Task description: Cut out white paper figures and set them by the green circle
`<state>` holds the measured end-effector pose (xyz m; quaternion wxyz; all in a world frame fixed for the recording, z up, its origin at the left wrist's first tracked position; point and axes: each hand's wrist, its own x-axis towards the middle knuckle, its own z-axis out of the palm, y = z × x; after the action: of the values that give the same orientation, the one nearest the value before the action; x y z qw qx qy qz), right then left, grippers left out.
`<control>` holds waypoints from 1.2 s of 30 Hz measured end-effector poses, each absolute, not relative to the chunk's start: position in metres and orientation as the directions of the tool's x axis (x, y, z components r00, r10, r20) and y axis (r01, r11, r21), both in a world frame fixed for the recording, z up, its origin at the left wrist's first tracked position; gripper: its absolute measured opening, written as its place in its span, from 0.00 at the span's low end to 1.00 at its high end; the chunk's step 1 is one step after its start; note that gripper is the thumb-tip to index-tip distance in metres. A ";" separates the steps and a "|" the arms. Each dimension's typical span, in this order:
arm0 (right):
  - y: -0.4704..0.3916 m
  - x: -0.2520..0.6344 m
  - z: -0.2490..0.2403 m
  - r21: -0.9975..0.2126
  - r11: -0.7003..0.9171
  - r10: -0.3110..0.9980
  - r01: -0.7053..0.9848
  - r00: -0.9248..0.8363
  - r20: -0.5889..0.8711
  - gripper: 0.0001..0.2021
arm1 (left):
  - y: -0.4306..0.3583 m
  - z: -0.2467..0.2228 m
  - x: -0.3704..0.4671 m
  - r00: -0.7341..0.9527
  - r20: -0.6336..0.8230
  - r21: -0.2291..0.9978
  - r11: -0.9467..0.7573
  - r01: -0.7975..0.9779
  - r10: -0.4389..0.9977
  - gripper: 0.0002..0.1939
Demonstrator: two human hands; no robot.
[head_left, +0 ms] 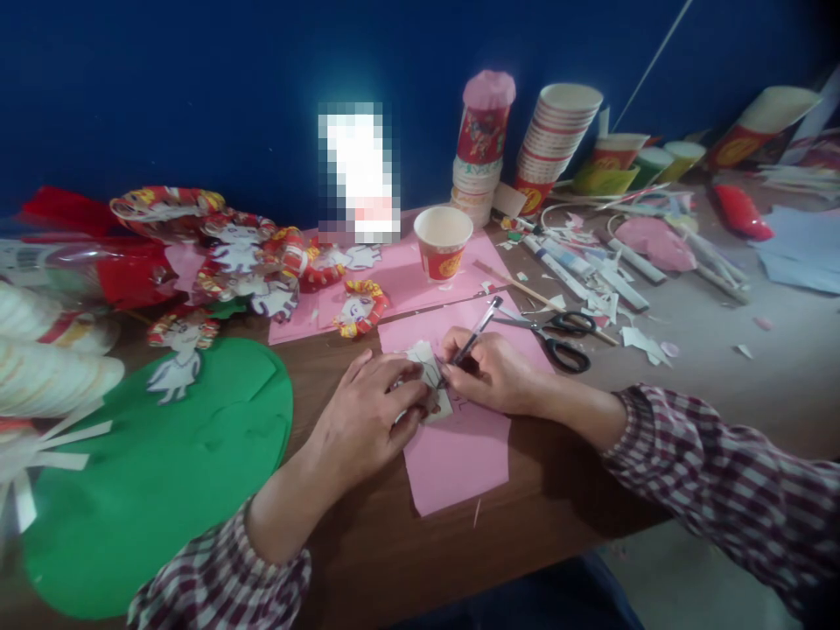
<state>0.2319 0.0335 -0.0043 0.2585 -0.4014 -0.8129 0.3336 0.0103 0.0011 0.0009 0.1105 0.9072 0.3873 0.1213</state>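
Observation:
My right hand (495, 372) is closed around a dark-tipped pen (479, 331), its point down at a small piece of white paper (442, 404). Dark lines show on that paper, which lies on a pink sheet (456, 468). With curled fingers, my left hand (374, 411) grips and steadies the white paper from the left, hiding part of it. Just beyond my right hand are black-handled scissors (564, 337). A red and white paper cup (443, 245) stands upright behind both hands.
Left lies a green paper oval (157, 472) with a paper figure (174, 372) on it. Red-yellow decorated rings (308, 254) lie behind. Stacked paper cups (551, 144) stand against the blue wall. Markers (557, 267), paper scraps and a wooden stick (525, 287) litter the right side.

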 end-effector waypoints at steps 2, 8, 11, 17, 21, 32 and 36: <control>0.033 0.231 -0.004 -0.750 0.456 0.825 0.479 -0.544 0.154 0.03 | 0.001 0.001 0.011 0.673 0.137 0.295 -0.679 0.673 0.727 0.10; 0.033 0.231 -0.003 -0.764 0.434 0.829 0.477 -0.543 0.132 0.03 | 0.002 0.002 0.012 0.672 0.139 0.297 -0.678 0.672 0.727 0.10; 0.033 0.231 -0.003 -0.776 0.426 0.830 0.464 -0.542 0.131 0.03 | 0.001 0.002 0.012 0.669 0.137 0.300 -0.674 0.675 0.731 0.10; 0.034 0.230 0.000 -0.863 0.317 0.864 0.393 -0.494 0.092 0.04 | 0.001 0.000 0.010 0.669 0.140 0.309 -0.674 0.671 0.730 0.10; 0.034 0.229 0.002 -0.878 0.294 0.873 0.378 -0.479 0.086 0.05 | 0.000 0.000 0.010 0.658 0.147 0.319 -0.665 0.675 0.739 0.11; 0.031 0.230 -0.003 -0.846 0.349 0.854 0.403 -0.509 0.110 0.04 | 0.000 0.002 0.012 0.652 0.142 0.321 -0.658 0.681 0.745 0.12; 0.031 0.230 -0.003 -0.834 0.351 0.855 0.427 -0.509 0.099 0.03 | 0.000 0.002 0.012 0.650 0.142 0.317 -0.656 0.685 0.747 0.12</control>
<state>0.2296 0.0310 -0.0025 0.2730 -0.4133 -0.7751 0.3922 0.0116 0.0003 0.0016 0.1184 0.9004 0.3975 0.1311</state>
